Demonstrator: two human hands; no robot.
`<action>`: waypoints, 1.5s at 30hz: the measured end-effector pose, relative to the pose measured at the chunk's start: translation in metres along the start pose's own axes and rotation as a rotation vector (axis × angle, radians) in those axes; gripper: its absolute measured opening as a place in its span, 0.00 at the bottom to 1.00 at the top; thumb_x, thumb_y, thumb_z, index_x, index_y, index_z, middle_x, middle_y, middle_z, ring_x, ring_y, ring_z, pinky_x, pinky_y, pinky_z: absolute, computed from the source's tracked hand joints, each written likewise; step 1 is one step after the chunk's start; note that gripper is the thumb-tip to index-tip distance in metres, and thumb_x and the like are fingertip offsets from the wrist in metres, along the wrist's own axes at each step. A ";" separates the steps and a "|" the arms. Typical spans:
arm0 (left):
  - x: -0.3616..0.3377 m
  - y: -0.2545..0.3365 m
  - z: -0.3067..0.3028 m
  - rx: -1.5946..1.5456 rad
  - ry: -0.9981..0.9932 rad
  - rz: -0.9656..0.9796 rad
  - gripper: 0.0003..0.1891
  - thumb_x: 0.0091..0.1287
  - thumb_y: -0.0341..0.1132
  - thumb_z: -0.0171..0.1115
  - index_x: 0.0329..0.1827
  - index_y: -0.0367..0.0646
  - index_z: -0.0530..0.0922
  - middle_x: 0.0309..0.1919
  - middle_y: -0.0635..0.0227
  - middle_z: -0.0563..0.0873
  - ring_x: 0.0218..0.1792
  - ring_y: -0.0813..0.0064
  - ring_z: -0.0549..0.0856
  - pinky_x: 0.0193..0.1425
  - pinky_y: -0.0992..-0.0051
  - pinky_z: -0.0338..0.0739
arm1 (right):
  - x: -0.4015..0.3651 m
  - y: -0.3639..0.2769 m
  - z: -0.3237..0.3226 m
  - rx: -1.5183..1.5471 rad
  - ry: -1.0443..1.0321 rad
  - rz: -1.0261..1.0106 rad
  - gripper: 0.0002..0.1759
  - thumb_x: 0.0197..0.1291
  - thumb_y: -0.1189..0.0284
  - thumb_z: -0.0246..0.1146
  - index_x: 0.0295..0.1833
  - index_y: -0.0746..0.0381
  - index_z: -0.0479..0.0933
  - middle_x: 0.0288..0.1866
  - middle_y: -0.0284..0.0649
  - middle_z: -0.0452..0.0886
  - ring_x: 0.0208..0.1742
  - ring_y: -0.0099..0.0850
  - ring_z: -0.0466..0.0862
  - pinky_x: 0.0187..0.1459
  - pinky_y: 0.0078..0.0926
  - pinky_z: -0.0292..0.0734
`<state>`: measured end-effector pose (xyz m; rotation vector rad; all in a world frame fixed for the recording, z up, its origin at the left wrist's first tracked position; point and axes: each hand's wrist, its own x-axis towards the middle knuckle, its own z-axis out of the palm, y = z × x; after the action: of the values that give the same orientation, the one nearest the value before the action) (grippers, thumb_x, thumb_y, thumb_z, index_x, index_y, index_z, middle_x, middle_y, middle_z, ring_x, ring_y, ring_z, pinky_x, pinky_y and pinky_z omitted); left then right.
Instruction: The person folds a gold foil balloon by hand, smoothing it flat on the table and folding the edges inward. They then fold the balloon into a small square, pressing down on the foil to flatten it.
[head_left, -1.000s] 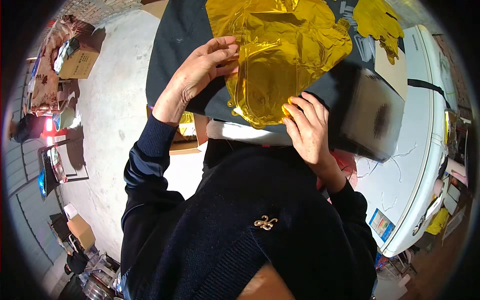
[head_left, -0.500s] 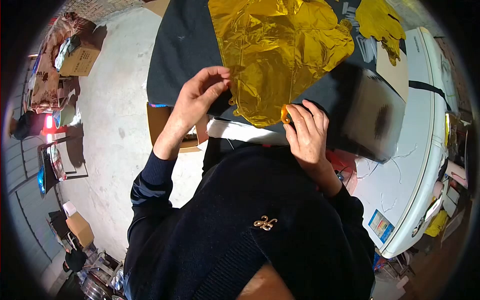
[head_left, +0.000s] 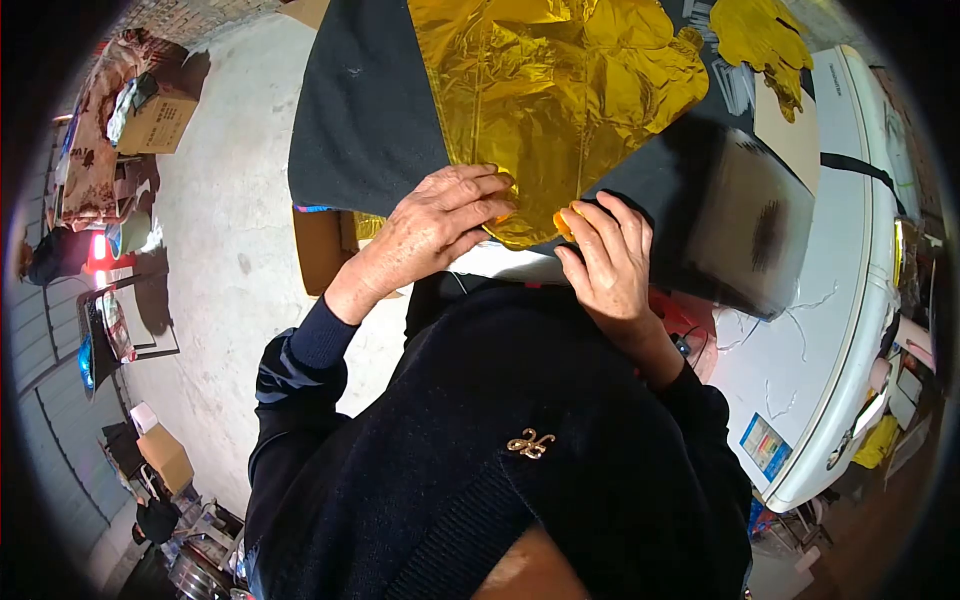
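A flat, crinkled gold foil balloon [head_left: 530, 110] lies on the dark cloth, its lower end at the near edge. My left hand [head_left: 440, 222] is closed over the lower left rim of the foil, fingers bent together and thumb tucked beneath. A bit of orange shows at its fingertips. Just right of the foil's lower tip, my right hand [head_left: 610, 255] pinches a small orange curled piece [head_left: 562, 224] between thumb and forefinger; what it is exactly I cannot make out. The other right fingers are loosely curved.
Another gold foil piece [head_left: 762, 45] lies at the far right, near pale strips [head_left: 735, 88]. A clear plastic-wrapped stack [head_left: 755, 220] sits to the right, beside a white appliance [head_left: 800, 350]. Below the cloth at left is an open cardboard box [head_left: 322, 255].
My left hand has moved right and down, from beside the foil onto its lower left rim, and its fingers have closed. The right hand stays nearly in place with the orange piece.
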<state>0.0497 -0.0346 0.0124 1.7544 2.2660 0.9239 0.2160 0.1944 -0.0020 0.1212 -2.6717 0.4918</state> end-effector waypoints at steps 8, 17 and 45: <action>0.006 -0.010 0.000 -0.009 0.036 0.009 0.14 0.68 0.34 0.72 0.56 0.44 0.89 0.60 0.66 0.89 0.67 0.63 0.84 0.71 0.61 0.78 | 0.005 0.004 0.001 0.022 -0.004 0.017 0.26 0.55 0.67 0.77 0.61 0.59 0.84 0.62 0.38 0.82 0.71 0.42 0.76 0.70 0.50 0.67; 0.016 -0.015 0.004 -0.169 0.123 -0.128 0.13 0.76 0.35 0.66 0.58 0.43 0.90 0.53 0.63 0.92 0.61 0.62 0.87 0.69 0.62 0.79 | 0.006 -0.001 -0.001 0.104 0.262 -0.225 0.19 0.55 0.75 0.74 0.53 0.63 0.85 0.50 0.39 0.84 0.52 0.39 0.84 0.55 0.43 0.78; 0.018 -0.022 0.006 -0.798 0.190 -0.558 0.17 0.83 0.39 0.62 0.62 0.33 0.86 0.48 0.63 0.88 0.40 0.80 0.88 0.47 0.79 0.89 | 0.029 -0.002 0.020 0.188 -0.046 -0.163 0.18 0.58 0.69 0.75 0.54 0.57 0.83 0.56 0.33 0.81 0.61 0.38 0.79 0.61 0.41 0.71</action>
<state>0.0285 -0.0186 0.0006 0.6852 1.8774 1.5767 0.1818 0.1846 -0.0062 0.4066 -2.6266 0.6938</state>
